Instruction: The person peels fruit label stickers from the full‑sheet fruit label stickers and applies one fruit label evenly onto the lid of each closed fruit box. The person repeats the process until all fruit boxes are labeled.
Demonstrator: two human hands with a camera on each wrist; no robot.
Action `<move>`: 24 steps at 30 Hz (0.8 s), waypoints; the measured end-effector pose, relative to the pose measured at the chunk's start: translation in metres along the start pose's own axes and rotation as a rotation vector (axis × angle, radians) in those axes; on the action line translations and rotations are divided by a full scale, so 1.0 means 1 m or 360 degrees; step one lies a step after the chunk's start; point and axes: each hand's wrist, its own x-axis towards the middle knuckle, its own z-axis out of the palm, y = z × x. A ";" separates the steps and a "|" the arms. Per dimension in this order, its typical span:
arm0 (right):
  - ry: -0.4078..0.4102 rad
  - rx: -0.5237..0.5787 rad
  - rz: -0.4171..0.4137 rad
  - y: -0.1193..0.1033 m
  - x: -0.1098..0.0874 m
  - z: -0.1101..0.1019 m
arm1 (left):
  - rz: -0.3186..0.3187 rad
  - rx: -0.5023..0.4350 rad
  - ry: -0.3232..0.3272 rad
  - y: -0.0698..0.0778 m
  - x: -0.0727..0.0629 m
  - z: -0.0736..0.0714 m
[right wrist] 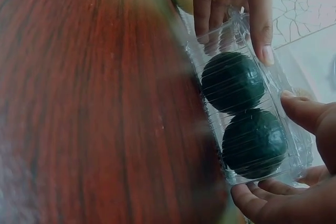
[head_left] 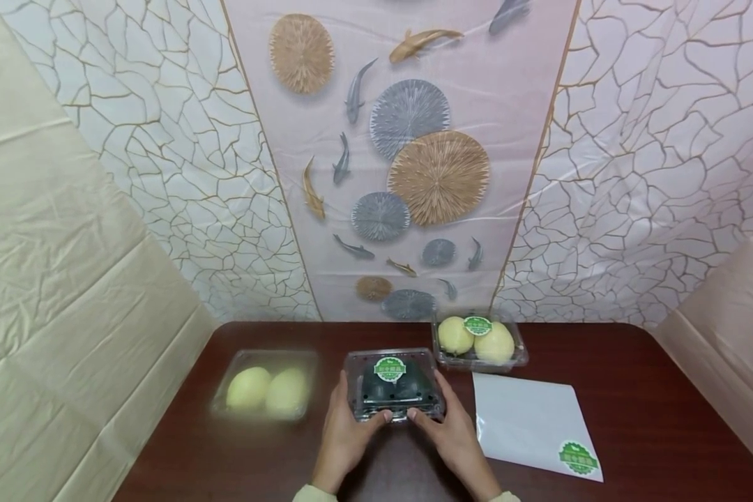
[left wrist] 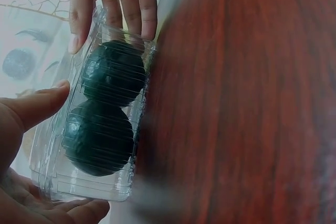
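Note:
Both hands hold a clear plastic clamshell box (head_left: 359,364) low over the near middle of the table, with a round green label (head_left: 390,369) on its lid. Inside are two round, dark green fruits (left wrist: 100,137), side by side; their kind is unclear. My left hand (head_left: 346,427) grips the box's left end, thumb at the front edge and fingers along the side. Opposite it, my right hand (head_left: 453,434) grips the right end the same way. The lid looks closed. In the right wrist view, the right hand's fingers (right wrist: 262,195) reach around the box's lower end.
To the left stands a clear box with two pale yellow fruits (head_left: 249,388), blurred. Another box of yellow fruits (head_left: 493,343), labelled green, stands at the back right. A white sheet (head_left: 527,418) with a green sticker (head_left: 578,457) lies to the right. Patterned cloth (head_left: 276,244) hangs behind the table.

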 end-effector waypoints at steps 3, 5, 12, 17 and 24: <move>0.0002 0.0060 -0.0007 0.001 0.001 0.001 | 0.0000 -0.0030 0.0002 0.000 0.003 0.000; 0.0013 0.0076 -0.0023 0.001 0.002 0.003 | -0.0007 -0.0064 0.0014 0.000 0.004 0.000; 0.0151 0.0322 -0.0049 0.000 0.001 0.011 | -0.0055 -0.0210 0.0089 -0.005 0.009 0.002; 0.0261 0.0260 -0.0025 0.001 -0.001 0.017 | -0.0063 -0.0265 0.0145 -0.006 0.012 0.006; 0.0301 0.0203 0.0110 0.000 0.003 0.019 | -0.0102 -0.0223 0.0228 -0.008 0.017 0.008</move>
